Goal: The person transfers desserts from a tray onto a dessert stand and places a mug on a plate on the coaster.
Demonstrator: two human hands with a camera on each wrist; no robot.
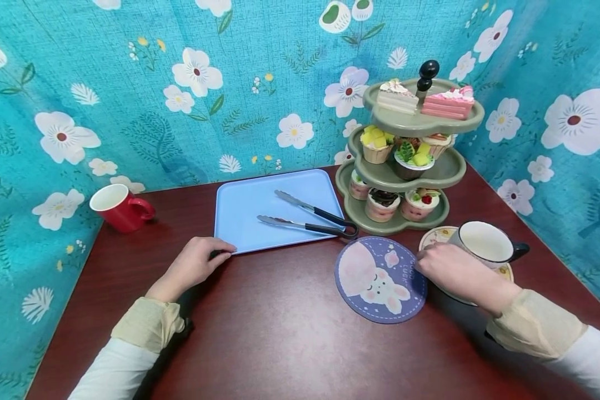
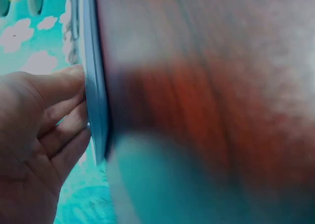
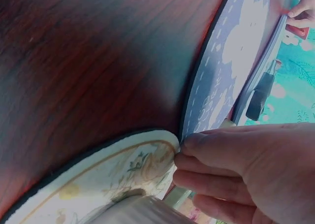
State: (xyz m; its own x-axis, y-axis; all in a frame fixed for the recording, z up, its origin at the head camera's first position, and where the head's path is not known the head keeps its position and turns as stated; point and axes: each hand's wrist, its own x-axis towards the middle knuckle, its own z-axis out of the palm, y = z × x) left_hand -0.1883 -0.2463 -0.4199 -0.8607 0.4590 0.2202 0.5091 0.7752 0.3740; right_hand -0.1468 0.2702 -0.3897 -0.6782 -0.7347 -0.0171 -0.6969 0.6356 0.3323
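Note:
My left hand (image 1: 197, 261) holds the near left corner of a blue tray (image 1: 250, 205) between thumb and fingers; in the left wrist view the fingertips meet the tray's rim (image 2: 96, 86). Black-handled metal tongs (image 1: 325, 214) lie on the tray, their handle end past its near right corner. With curled fingers, my right hand (image 1: 452, 269) pinches the right edge of a round purple rabbit mat (image 1: 380, 294). In the right wrist view its fingertips are where that mat (image 3: 216, 86) meets a round floral mat (image 3: 98, 175). A white mug (image 1: 485, 244) with a black handle stands on the floral mat.
A green three-tier stand (image 1: 405, 175) rises behind the purple mat, with two cake slices on top and several cupcakes and dessert cups below. A red mug (image 1: 122, 208) stands at the left table edge. A flowered turquoise cloth (image 1: 155, 139) hangs around the dark wooden table (image 1: 290, 333).

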